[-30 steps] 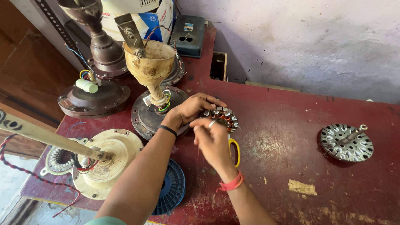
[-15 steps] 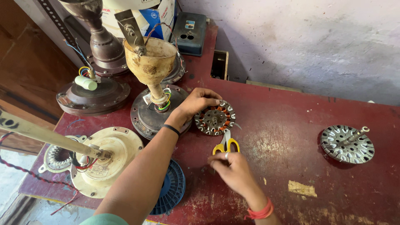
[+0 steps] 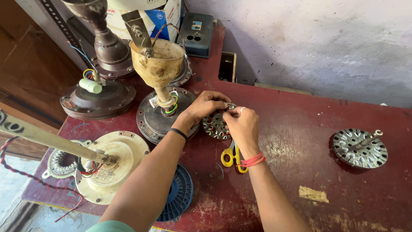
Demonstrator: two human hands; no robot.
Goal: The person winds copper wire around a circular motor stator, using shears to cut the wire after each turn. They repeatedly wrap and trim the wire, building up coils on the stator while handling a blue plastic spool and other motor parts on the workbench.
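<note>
Stator (image 3: pixel 214 125), round, copper-wound: lies on red table (image 3: pixel 300 129) under both hands. Left hand (image 3: pixel 204 107) grips its far rim; right hand (image 3: pixel 242 124) pinches at the same rim, fingertips meeting. Yellow-handled scissors (image 3: pixel 229 157) just below right wrist. Dark fan motor (image 3: pixel 161 118) beside left wrist.

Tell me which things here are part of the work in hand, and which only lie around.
In hand:
round copper-wound fan stator, held by left hand and right hand

Lying about:
yellow-handled scissors
blue plastic spool
grey slotted metal rotor disc
cream round fan motor
dark blue box
</note>
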